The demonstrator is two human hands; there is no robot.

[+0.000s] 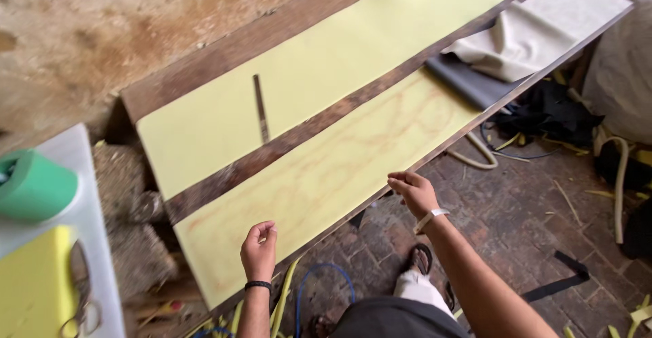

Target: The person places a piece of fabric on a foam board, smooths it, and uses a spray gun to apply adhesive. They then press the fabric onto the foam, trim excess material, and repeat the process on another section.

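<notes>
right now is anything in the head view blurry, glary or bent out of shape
In the head view the light is soft and even, with no glare on the yellow sheets. The left hand and right hand look sharp. The wooden bench runs tilted across the frame, and the green roll at the left edge is slightly soft.

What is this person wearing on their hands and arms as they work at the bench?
Both arms are bare, with no sleeves and no gloves. The left hand has a thin black band round its wrist. The right hand has a pale, whitish wristband, perhaps a watch strap. No rings are visible at this size.
</notes>
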